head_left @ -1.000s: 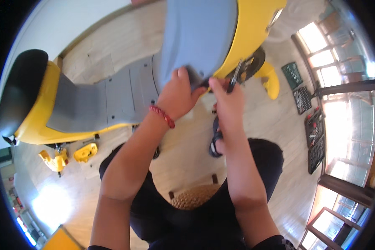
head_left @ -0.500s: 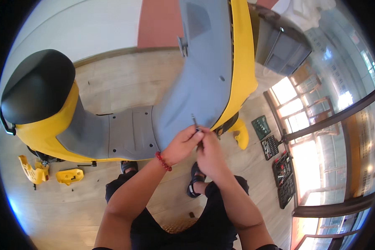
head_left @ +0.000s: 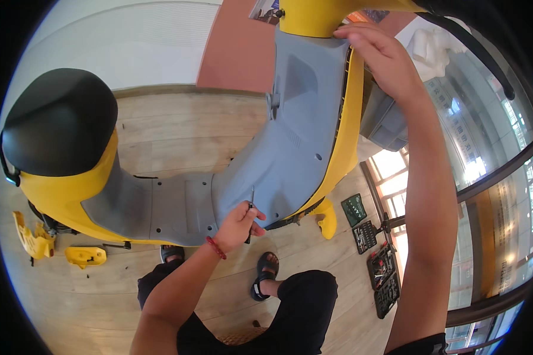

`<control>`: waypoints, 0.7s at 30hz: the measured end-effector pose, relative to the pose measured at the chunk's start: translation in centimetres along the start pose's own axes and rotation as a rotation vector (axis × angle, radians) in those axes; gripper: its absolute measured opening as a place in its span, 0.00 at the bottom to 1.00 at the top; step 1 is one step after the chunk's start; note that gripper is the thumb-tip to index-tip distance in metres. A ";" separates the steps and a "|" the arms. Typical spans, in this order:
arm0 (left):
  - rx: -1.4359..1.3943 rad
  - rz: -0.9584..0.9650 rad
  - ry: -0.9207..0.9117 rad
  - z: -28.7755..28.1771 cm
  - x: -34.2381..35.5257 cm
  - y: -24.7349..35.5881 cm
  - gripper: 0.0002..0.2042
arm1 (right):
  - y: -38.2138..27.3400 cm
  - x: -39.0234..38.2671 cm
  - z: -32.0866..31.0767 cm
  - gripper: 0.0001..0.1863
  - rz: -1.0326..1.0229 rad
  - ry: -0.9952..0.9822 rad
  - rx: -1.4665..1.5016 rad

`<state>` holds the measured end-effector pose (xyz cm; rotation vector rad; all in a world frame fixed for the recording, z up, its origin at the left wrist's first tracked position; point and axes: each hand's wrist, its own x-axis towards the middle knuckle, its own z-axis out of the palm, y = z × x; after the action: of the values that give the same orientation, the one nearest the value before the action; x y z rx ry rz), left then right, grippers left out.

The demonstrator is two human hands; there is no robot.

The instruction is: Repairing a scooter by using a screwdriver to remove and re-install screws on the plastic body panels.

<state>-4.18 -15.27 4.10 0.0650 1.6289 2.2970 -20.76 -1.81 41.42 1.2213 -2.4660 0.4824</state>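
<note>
A yellow and grey scooter stretches sideways before me, black seat [head_left: 62, 121] at the left. My left hand [head_left: 240, 225] is closed on a screwdriver [head_left: 252, 195], its thin shaft pointing upward beside the lower grey front panel [head_left: 296, 142]. Up at the top of that panel, my right hand [head_left: 385, 62] is open, fingers stretched and slightly bent over the seam with the yellow trim [head_left: 346, 160], under the yellow upper housing [head_left: 307, 18]. Whether those fingertips press on the seam is hard to tell.
Loose yellow parts [head_left: 86, 255] lie on the floor at lower left, another [head_left: 327, 219] beyond the front panel. Open toolboxes [head_left: 384, 278] and a green case [head_left: 353, 210] line the right, by windows. A grey bin [head_left: 382, 118] stands behind the front end.
My right hand left the screwdriver and rose to the top of the front panel, leaving my left hand holding it. The view has shifted, showing more of the scooter's upper front.
</note>
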 end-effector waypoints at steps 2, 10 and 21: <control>0.085 0.027 -0.034 0.3 0.1 0.0 0.13 | 0.0 0.9 -0.6 0.16 0.061 -0.217 0.057; 0.076 -0.003 -0.058 0.5 0.3 0.7 0.13 | 1.6 2.0 -2.6 0.14 0.154 -0.352 0.170; 0.169 -0.002 0.001 0.6 0.1 1.4 0.12 | 0.3 1.2 -2.1 0.13 0.099 -0.341 0.121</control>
<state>-4.47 -15.14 5.56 0.1006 1.8197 2.1531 -21.40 -1.51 43.78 1.3279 -2.8310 0.4902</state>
